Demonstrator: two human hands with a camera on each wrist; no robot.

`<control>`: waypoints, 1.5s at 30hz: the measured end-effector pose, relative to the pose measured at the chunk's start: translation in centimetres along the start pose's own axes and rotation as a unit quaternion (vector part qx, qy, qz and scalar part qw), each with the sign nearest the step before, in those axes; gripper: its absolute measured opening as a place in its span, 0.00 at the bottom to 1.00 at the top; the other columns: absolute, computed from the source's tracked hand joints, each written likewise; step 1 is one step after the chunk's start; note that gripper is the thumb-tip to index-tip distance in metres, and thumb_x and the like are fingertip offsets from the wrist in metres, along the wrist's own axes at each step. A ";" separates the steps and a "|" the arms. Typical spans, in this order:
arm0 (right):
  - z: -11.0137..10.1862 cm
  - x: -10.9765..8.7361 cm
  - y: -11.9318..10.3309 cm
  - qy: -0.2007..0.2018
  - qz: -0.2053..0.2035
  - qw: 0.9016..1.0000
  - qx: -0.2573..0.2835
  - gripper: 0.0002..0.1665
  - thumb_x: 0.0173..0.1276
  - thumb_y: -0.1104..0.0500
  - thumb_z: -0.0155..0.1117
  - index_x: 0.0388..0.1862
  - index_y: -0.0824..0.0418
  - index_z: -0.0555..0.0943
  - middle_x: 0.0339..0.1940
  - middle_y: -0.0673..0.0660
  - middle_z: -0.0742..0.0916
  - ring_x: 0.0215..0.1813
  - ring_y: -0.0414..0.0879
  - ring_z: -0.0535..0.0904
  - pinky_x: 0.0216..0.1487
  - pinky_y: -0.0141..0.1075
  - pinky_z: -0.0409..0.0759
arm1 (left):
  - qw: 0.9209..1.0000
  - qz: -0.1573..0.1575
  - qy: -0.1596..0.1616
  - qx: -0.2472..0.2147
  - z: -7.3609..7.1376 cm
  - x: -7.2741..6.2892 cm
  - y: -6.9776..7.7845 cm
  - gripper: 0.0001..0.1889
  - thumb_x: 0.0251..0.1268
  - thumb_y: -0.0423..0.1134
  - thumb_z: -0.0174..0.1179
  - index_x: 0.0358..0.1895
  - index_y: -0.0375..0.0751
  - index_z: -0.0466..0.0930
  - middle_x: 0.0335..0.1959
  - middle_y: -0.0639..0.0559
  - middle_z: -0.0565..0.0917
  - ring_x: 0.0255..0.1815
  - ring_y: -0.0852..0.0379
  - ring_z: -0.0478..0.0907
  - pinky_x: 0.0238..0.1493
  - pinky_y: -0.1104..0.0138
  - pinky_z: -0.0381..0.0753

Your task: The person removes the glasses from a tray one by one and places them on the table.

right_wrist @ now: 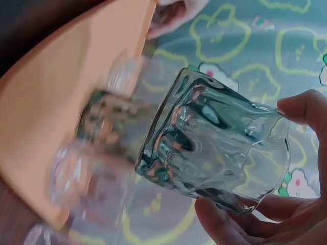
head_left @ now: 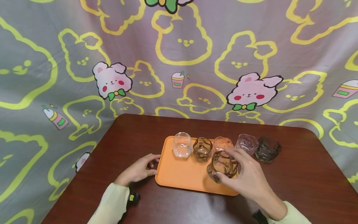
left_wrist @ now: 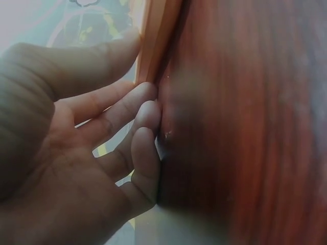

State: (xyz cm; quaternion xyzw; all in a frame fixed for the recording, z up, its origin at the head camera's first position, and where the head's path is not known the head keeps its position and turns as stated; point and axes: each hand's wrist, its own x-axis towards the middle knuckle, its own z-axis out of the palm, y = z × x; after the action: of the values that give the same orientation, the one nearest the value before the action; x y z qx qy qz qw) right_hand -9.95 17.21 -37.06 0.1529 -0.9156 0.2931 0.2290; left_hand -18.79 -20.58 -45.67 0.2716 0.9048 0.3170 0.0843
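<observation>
1. Gripping a smoky brown glass (head_left: 227, 165), a person's right hand (head_left: 251, 174) holds it raised over the near right part of an orange tray (head_left: 181, 175); the grip is thumb on one side, fingers on the other.
2. The left hand (head_left: 139, 168) rests at the tray's left edge, its grip loose, fingers slightly bent and fingertips beside the rim.
3. On the tray, a clear glass (head_left: 182, 147) stands at left, a brown faceted glass (head_left: 202, 151) beside it, and a pinkish glass (head_left: 222, 142), partly hidden behind the raised one.
4. Right of the tray, a pale glass (head_left: 246, 143) and a dark grey glass (head_left: 269, 150) stand on the reddish-brown bench (head_left: 173, 208).
5. Behind hangs a grey cloth (head_left: 187, 31) printed with cartoon animals.
</observation>
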 end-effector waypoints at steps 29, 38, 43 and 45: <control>-2.6 -2.6 8.8 -0.002 0.129 0.989 -0.071 0.45 0.42 0.43 0.79 0.56 0.65 0.77 0.48 0.63 0.80 0.49 0.63 0.75 0.40 0.59 0.69 | 0.999 -0.048 -0.008 0.003 0.0 0.0 0.5 0.32 0.55 0.33 0.68 0.64 0.42 0.69 0.46 0.54 0.75 0.38 0.57 0.72 0.37 0.64 0.74; -1.9 -1.9 9.7 -0.024 0.131 0.989 -0.066 0.46 0.43 0.42 0.78 0.56 0.67 0.76 0.50 0.65 0.79 0.51 0.66 0.74 0.43 0.61 0.68 | 0.999 -0.046 -0.009 0.003 -0.1 0.1 0.5 0.31 0.55 0.33 0.68 0.65 0.42 0.69 0.47 0.54 0.75 0.38 0.58 0.71 0.37 0.65 0.74; -1.8 -1.8 9.9 -0.029 0.137 0.988 -0.065 0.46 0.44 0.42 0.77 0.57 0.67 0.75 0.51 0.66 0.79 0.52 0.67 0.73 0.44 0.61 0.67 | 0.999 -0.046 -0.010 -0.001 -0.1 0.1 0.6 0.31 0.55 0.33 0.68 0.64 0.42 0.69 0.47 0.54 0.75 0.38 0.58 0.71 0.37 0.65 0.74; -1.7 -1.7 9.9 -0.033 0.138 0.988 -0.064 0.46 0.45 0.41 0.77 0.57 0.67 0.75 0.51 0.66 0.79 0.52 0.67 0.73 0.45 0.61 0.67 | 0.999 -0.046 -0.010 -0.003 -0.1 0.1 0.5 0.32 0.55 0.33 0.68 0.64 0.42 0.69 0.47 0.54 0.75 0.38 0.58 0.71 0.37 0.64 0.74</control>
State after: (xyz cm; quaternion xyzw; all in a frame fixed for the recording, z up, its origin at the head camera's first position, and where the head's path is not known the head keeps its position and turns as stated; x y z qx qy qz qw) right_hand -11.99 26.24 -41.29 0.0193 -0.9518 0.2577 0.1651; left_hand -18.69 -20.22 -45.23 0.2325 0.9143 0.3132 0.1087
